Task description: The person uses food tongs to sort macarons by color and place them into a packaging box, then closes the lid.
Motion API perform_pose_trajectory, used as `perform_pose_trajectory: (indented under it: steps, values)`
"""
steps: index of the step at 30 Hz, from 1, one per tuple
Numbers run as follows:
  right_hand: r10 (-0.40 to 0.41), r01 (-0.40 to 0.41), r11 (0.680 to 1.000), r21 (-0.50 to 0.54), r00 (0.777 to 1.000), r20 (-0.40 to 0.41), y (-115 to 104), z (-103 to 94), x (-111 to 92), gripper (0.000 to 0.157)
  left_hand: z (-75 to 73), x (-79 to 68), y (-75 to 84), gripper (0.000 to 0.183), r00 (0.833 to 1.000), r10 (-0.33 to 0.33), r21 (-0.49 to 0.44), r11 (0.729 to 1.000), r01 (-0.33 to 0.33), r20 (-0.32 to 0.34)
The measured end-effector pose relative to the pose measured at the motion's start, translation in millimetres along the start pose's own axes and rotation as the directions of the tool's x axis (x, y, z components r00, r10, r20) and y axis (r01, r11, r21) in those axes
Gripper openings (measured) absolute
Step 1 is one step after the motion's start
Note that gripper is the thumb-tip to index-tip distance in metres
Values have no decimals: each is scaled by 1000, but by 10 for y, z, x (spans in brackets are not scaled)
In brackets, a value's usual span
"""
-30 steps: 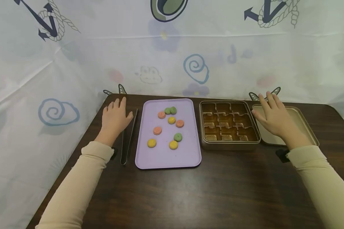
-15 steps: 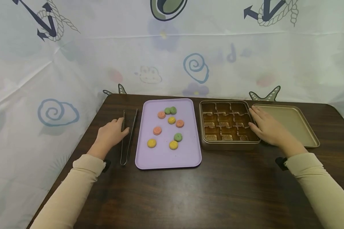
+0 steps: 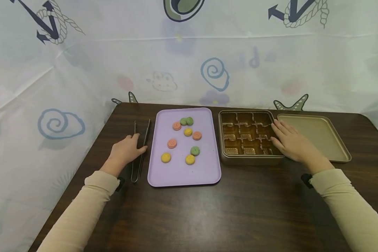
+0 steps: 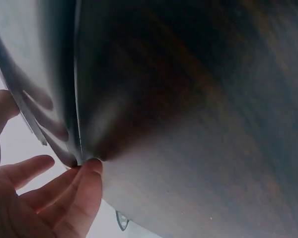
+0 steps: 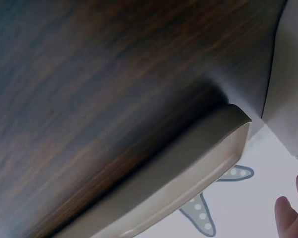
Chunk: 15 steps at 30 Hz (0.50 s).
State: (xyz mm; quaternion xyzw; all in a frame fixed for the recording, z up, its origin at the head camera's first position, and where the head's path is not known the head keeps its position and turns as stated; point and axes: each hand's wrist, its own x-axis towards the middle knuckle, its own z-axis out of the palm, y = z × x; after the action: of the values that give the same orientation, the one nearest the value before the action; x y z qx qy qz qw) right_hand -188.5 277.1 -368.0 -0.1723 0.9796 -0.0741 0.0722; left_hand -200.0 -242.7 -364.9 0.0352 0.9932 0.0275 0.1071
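In the head view, metal tongs [image 3: 133, 171] lie on the dark table, left of the lilac tray [image 3: 176, 176]. My left hand [image 3: 123, 152] is over the tongs, its thumb at the right arm and its fingertips at the left arm. The left wrist view shows those fingertips against a tongs arm [image 4: 78, 99]; the two arms stand apart. My right hand [image 3: 294, 143] lies with extended fingers over the right rim of a gold tin [image 3: 253, 160] with a brown compartment insert [image 3: 247, 133]. Its fingertips are mostly outside the right wrist view.
Several small round cookies, yellow [image 3: 165, 157], pink [image 3: 172, 143] and green [image 3: 195, 151], are scattered on the lilac tray. A shallow gold lid [image 3: 321, 134] lies right of the tin, partly behind my right hand. A printed cloth [image 3: 176, 63] hangs behind the table.
My left hand came down and toward me, then right, onto the tongs. The right hand moved left and down from above the lid to the tin's right rim.
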Motion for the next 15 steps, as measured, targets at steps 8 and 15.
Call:
perform_pose_trajectory:
  steps: [8,15]
  values:
    - [11,-12,999,48,1000,22,31,17,19,67,5,29,38,75,999,-35,-92,995,36,11]
    - [15,-16,997,77,1000,18,23,22,12,68,-6,36,64,79,996,-88,-121,988,91,30]
